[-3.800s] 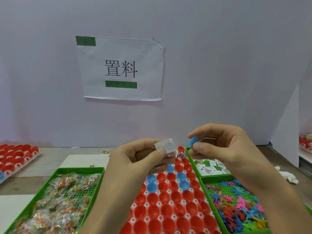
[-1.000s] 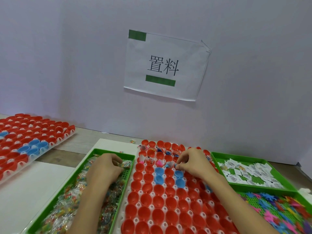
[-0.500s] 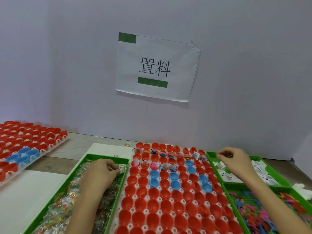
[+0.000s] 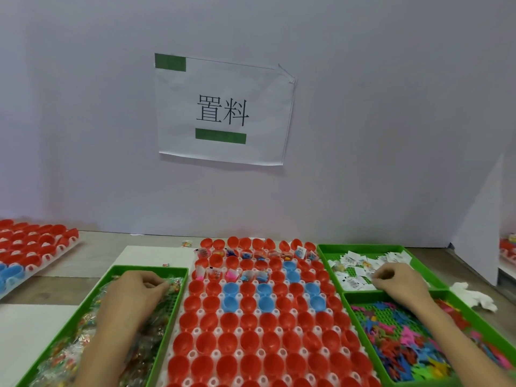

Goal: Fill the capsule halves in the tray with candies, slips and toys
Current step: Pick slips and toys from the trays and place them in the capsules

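Observation:
A white tray (image 4: 214, 353) of red and blue capsule halves lies in the middle. Several halves in its far two rows (image 4: 245, 255) hold candies, slips and toys. My left hand (image 4: 131, 294) is in the green candy tray (image 4: 148, 268) on the left, its curled fingers pinching a clear candy packet (image 4: 171, 284). My right hand (image 4: 399, 283) is in the green slip tray (image 4: 363, 247) at the right and pinches a white slip (image 4: 371, 278) with curled fingers. Colourful plastic toys (image 4: 405, 344) fill a green tray nearer to me.
A second tray of capsule halves (image 4: 33, 247) lies at the far left. A crumpled white tissue (image 4: 474, 298) lies right of the slip tray. A paper sign (image 4: 223, 110) hangs on the back wall, a white partition (image 4: 480, 233) stands right. A loose candy (image 4: 185, 243) lies behind the trays.
My right hand went from the far rows of the capsule tray over to the slip tray and lowered onto the slips. My left hand stayed among the candy packets.

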The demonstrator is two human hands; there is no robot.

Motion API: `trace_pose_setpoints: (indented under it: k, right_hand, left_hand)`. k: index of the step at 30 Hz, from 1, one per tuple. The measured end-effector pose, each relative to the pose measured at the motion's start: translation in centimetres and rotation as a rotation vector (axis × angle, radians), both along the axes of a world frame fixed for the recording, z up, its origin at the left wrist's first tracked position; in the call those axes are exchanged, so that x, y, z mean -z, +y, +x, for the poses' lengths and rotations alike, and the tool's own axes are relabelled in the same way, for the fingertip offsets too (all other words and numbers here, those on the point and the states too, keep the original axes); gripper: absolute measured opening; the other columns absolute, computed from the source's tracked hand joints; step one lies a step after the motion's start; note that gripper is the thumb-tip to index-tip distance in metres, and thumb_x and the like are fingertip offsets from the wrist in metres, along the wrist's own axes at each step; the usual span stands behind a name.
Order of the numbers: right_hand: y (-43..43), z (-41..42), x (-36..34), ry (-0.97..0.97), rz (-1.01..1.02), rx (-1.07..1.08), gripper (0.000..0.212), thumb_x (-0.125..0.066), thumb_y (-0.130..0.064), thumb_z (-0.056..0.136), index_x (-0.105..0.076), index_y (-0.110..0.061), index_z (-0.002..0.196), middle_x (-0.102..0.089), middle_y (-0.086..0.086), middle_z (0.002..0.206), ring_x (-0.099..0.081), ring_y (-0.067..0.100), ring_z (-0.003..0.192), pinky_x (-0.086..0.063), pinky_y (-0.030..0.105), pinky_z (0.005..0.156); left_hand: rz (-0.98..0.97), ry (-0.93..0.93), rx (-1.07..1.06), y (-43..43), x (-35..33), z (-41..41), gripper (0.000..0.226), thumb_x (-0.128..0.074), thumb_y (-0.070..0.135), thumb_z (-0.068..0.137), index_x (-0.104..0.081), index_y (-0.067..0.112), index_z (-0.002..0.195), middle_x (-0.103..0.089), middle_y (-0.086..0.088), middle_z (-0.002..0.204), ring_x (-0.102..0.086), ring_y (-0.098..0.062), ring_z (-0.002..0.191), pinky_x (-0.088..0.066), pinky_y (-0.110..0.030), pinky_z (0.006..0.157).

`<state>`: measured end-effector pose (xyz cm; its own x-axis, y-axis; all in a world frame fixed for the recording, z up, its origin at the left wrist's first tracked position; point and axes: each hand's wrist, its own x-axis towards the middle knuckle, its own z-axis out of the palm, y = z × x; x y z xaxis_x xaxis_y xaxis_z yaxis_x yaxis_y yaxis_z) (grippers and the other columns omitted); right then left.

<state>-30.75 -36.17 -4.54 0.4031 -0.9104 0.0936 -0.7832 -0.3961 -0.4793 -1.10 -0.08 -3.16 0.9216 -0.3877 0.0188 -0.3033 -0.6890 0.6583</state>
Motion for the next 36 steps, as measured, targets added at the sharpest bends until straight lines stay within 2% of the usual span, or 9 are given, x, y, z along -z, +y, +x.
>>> trace_pose_setpoints:
  k: [9,12,16,20,22,25,29,32,36]
  right_hand:
    - [0.1,-0.4,0.1,-0.164,0.089,0.027,0.013,-0.075,-0.034,0.088,-0.066,-0.029,0.096,-0.068,-0.001,0.094,-0.063,0.019,0.09,-0.05,0.04,0.087]
    - [0.0,-0.1,0.0,-0.019,0.083,0.024,0.021,-0.074,-0.043,0.087,-0.06,-0.036,0.102,-0.062,-0.006,0.096,-0.062,0.02,0.095,-0.048,0.039,0.093]
    - [0.3,0.1,0.4,-0.022,0.0,0.096,0.008,-0.074,-0.039,0.088,-0.067,-0.038,0.084,-0.07,-0.009,0.103,-0.063,0.018,0.102,-0.048,0.039,0.097]
    - [0.4,0.2,0.8,-0.055,-0.027,0.119,0.017,-0.073,-0.033,0.089,-0.067,-0.039,0.074,-0.074,-0.01,0.1,-0.064,0.018,0.101,-0.049,0.042,0.097]
    - [0.5,0.2,0.6,-0.059,-0.037,0.118,0.004,-0.075,-0.036,0.087,-0.071,-0.037,0.086,-0.074,-0.005,0.106,-0.064,0.021,0.104,-0.049,0.043,0.097]
    - [0.4,0.2,0.6,0.011,-0.014,0.108,0.033,-0.075,-0.042,0.086,-0.071,-0.027,0.116,-0.07,0.001,0.122,-0.062,0.026,0.115,-0.047,0.043,0.102]
    - [0.7,0.2,0.5,-0.063,-0.044,0.117,0.005,-0.077,-0.033,0.087,-0.075,-0.032,0.091,-0.074,-0.002,0.114,-0.064,0.023,0.107,-0.05,0.042,0.097]
    - [1.0,0.3,0.4,-0.091,-0.034,0.135,0.022,-0.079,-0.031,0.085,-0.064,-0.036,0.07,-0.075,-0.003,0.097,-0.063,0.021,0.094,-0.05,0.044,0.096]
    - [1.2,0.2,0.2,-0.116,-0.029,0.124,0.021,-0.081,-0.028,0.083,-0.065,-0.03,0.069,-0.07,-0.007,0.082,-0.064,0.02,0.089,-0.051,0.043,0.091]
  left_hand:
    - [-0.143,-0.069,-0.075,-0.1,-0.4,-0.5,0.017,-0.074,0.022,0.09,-0.072,0.018,0.074,-0.066,0.004,0.07,-0.061,-0.013,0.069,-0.042,-0.026,0.057]
    - [-0.246,-0.082,-0.083,-0.2,-1.4,-0.8,0.02,-0.074,0.017,0.09,-0.071,0.017,0.07,-0.07,-0.002,0.068,-0.066,-0.019,0.068,-0.045,-0.03,0.061]
    - [-0.357,-0.144,-0.078,-0.3,-3.2,-1.9,0.02,-0.071,0.01,0.09,-0.073,0.015,0.072,-0.071,0.0,0.066,-0.065,-0.014,0.069,-0.046,-0.032,0.064]
    - [-0.454,-0.15,-0.061,-0.5,-5.0,-2.9,0.009,-0.069,0.009,0.092,-0.075,0.015,0.087,-0.072,-0.001,0.07,-0.07,-0.016,0.071,-0.054,-0.035,0.066]
    - [-0.491,-0.153,-0.042,-0.7,-5.8,-3.5,0.008,-0.069,0.011,0.093,-0.075,0.016,0.096,-0.073,0.0,0.072,-0.071,-0.013,0.071,-0.053,-0.031,0.064]
    - [-0.507,-0.188,-0.006,-0.8,-6.8,-4.4,0.008,-0.07,0.014,0.092,-0.075,0.02,0.092,-0.073,0.003,0.071,-0.069,-0.005,0.068,-0.046,-0.023,0.057]
    - [-0.515,-0.224,0.034,-0.8,-7.9,-5.4,0.011,-0.071,0.016,0.091,-0.074,0.025,0.086,-0.073,0.006,0.073,-0.069,-0.003,0.067,-0.045,-0.018,0.055]
    - [-0.528,-0.246,0.083,-0.9,-8.6,-6.1,0.015,-0.072,0.017,0.09,-0.071,0.03,0.083,-0.072,0.009,0.074,-0.069,-0.006,0.069,-0.046,-0.019,0.053]
    - [-0.559,-0.256,0.154,-1.3,-9.3,-7.3,0.023,-0.073,0.019,0.089,-0.067,0.038,0.079,-0.072,0.01,0.074,-0.07,-0.006,0.067,-0.048,-0.015,0.056]
